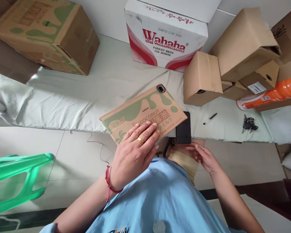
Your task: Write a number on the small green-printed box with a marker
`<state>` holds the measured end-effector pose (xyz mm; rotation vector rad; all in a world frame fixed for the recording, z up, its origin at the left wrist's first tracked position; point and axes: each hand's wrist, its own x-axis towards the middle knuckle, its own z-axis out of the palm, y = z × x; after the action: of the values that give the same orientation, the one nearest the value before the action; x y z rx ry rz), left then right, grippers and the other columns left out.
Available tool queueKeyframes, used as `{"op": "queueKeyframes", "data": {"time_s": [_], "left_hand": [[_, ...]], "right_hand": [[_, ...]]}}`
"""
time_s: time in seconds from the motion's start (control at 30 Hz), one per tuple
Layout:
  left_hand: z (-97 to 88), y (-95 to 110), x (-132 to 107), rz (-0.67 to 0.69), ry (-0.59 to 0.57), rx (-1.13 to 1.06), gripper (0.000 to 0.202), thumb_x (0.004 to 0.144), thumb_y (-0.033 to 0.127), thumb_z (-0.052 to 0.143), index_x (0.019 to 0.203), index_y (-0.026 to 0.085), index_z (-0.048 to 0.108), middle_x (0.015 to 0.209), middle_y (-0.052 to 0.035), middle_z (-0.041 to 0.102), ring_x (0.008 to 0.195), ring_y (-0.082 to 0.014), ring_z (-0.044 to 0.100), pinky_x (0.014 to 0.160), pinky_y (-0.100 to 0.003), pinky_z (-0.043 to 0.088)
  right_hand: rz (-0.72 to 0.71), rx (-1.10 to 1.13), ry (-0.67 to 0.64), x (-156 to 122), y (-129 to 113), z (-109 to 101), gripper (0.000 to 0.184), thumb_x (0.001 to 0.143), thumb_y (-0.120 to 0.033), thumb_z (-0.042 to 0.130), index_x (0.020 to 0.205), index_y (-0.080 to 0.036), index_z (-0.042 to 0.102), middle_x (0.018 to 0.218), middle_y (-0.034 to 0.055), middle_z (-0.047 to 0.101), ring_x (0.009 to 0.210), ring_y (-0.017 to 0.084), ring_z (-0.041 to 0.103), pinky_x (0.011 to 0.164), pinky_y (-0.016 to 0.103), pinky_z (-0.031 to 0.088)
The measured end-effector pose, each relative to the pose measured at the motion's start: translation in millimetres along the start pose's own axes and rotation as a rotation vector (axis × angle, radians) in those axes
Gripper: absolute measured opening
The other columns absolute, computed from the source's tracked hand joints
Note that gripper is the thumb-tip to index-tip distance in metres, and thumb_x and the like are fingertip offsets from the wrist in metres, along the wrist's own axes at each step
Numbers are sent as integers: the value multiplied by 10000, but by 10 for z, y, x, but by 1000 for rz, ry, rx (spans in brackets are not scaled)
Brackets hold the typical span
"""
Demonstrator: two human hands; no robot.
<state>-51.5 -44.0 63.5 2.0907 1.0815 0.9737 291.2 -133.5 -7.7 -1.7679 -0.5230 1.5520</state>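
Note:
My left hand (135,147) lies flat, fingers stretched out, on a flattened green-and-tan coconut carton (143,111) that rests at the front edge of the cloth-covered surface (87,97). A gold ring is on one finger and a red cord is round the wrist. My right hand (203,157) hovers lower right with its fingers loosely apart, holding nothing, just below a black phone-like slab (183,127) next to the carton.
A white Wahaha water box (166,35) stands at the back. Brown cartons sit at the left (46,34) and right (202,79). An orange bottle (273,95), a pen (210,118) and keys (249,123) lie right. A green plastic stool (16,178) stands lower left.

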Motion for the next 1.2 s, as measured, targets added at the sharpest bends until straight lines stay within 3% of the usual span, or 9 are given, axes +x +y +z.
{"op": "queueKeyframes", "data": {"time_s": [0.07,0.17,0.4,0.6,0.73,0.83,0.97,1.07,1.2], "left_hand": [[-5,8,11,24,-6,45,571,914,249,820,1465,361,726,1533,-52,698,1464,-402,630,1340,-633,377],[-14,8,40,34,-13,85,563,929,264,806,1477,359,716,1538,-52,695,1470,-399,624,1328,-623,395],[-44,28,51,118,4,163,441,973,261,763,1413,297,745,1501,-93,723,1444,-369,649,1277,-567,471],[-306,255,11,-82,106,-253,170,1053,175,662,1078,238,817,1198,-85,827,1179,-243,768,1039,-359,602],[-255,357,36,-321,0,-828,291,1115,426,602,1122,254,837,1123,-83,816,1085,-225,768,952,-325,631],[-17,401,173,-447,-63,-1202,467,1039,616,668,1275,237,805,1315,-128,771,1250,-284,716,1060,-394,617],[227,432,436,-571,-121,-1494,625,947,700,749,1340,214,763,1395,-141,749,1277,-299,707,1096,-401,579],[200,396,562,-707,-179,-1669,644,889,684,814,1308,199,744,1292,-132,777,1084,-270,762,962,-386,623],[40,333,593,-745,-170,-1777,558,838,553,900,1198,155,746,1075,-92,783,993,-234,766,945,-349,622]], "right_hand": [[-23,139,-52,20,56,169,542,722,-648,944,957,-181,800,1153,163,847,544,80,505,427,214,328],[-91,239,-67,123,100,323,461,709,-588,975,815,-204,743,904,81,816,536,92,480,421,230,353],[-212,244,73,243,161,381,493,658,-606,988,825,-254,686,563,-68,483,499,116,409,404,241,297],[-247,156,262,-225,189,5,553,719,-676,943,810,-190,695,538,-76,458,496,73,392,460,211,327],[-343,228,365,-615,14,-169,461,694,-567,991,791,-203,726,539,-81,448,444,59,406,421,197,331],[-422,249,251,-732,-253,106,387,745,-534,971,896,-220,803,552,-68,498,409,49,394,391,188,330],[-385,277,-113,-648,-526,839,413,849,-576,888,1064,-227,831,518,-71,484,408,65,393,375,183,311],[-351,332,-336,-548,-557,1294,403,900,-594,839,1038,-216,809,510,-74,481,425,71,409,398,185,343],[-358,370,-438,-496,-504,1526,382,935,-573,814,904,-198,753,496,-81,462,436,66,402,424,187,353]]}}
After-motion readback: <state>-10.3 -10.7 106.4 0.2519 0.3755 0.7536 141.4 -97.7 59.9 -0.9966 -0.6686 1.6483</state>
